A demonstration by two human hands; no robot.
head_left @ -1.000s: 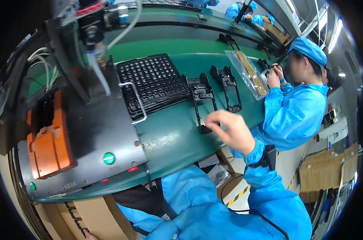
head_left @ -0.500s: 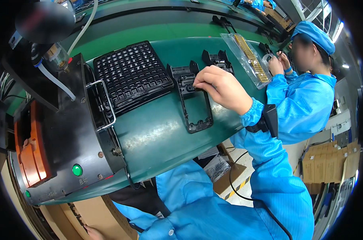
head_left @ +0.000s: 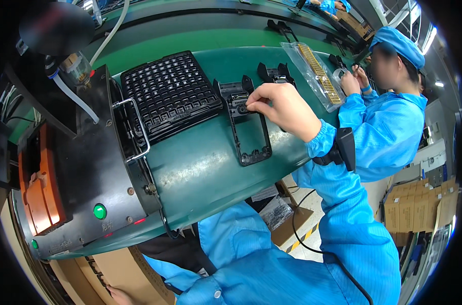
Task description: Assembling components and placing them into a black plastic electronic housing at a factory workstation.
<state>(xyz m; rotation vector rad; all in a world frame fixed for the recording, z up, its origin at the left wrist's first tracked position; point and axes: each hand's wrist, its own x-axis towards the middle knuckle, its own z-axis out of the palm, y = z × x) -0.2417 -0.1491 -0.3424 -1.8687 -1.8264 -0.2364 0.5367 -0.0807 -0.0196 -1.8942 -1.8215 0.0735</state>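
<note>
Black frame [head_left: 249, 127] lengthwise toward wearer

The right hand [head_left: 279, 107] reaches in from five o'clock, palm down, fingers curled and fingertips pinched together. Its blue sleeve runs back to the elbow. The left hand is out of sight.

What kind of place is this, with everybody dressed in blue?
Probably a factory assembly line. A long green bench carries black plastic frames and a gridded parts tray, a machine with a green button stands at one end, and a co-worker sits alongside.
</note>
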